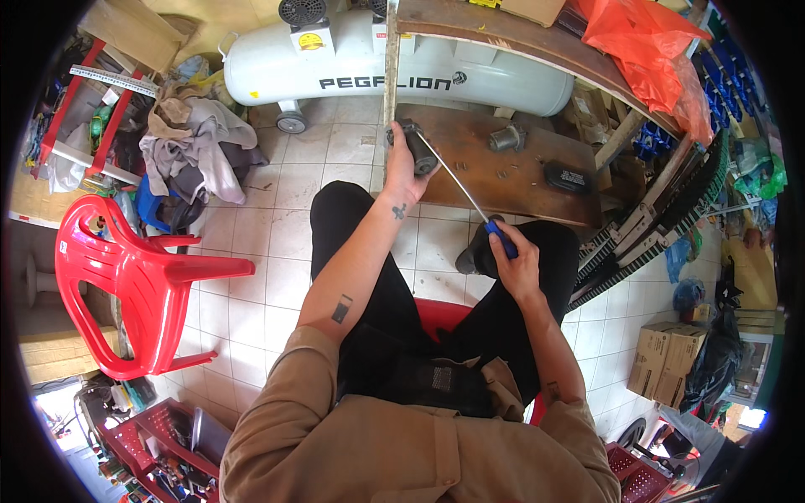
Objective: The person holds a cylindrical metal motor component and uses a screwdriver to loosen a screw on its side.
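My left hand (404, 172) is closed round a dark cylindrical metal part (424, 159), raised just before the low brown wooden board. My right hand (517, 260) grips the blue handle (495, 229) of a long screwdriver, whose steel shaft (453, 180) slants up-left to the held part; I cannot tell whether its tip touches. On the board (470, 189) lie another metal cylinder (506, 138), a black oblong object (563, 176) and several small pieces.
A white tank (293, 71) stands behind, under a shelf (503, 29) with orange plastic bags (637, 50). A red chair (168, 277) and piled cloths (193, 142) are at left; dark curved cable tracks (637, 226) and cardboard boxes (662, 365) at right.
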The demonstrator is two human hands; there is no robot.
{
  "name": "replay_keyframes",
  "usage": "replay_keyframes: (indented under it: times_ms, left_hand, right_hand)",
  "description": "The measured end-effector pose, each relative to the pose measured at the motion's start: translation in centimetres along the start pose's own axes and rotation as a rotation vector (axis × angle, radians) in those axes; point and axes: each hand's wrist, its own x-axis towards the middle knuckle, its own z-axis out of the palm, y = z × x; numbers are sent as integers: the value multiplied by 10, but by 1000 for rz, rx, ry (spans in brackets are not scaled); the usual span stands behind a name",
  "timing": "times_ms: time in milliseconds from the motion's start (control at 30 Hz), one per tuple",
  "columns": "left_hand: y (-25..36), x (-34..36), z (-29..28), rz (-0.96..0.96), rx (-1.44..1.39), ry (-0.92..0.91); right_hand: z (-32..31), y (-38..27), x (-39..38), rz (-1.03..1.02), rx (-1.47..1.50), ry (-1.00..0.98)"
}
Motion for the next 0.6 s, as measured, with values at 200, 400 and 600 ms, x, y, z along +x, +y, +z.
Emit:
replay_keyframes:
  times_ms: [200, 400, 600]
  left_hand:
    - [0, -1, 0, 21, 50, 17]
    - [0, -5, 6, 123, 159, 79]
    - [2, -9, 15, 276, 178, 137]
  right_hand:
    - [0, 0, 1, -20, -11, 12]
    - [1, 2, -1, -26, -24, 28]
    - [2, 11, -8, 31, 114, 126]
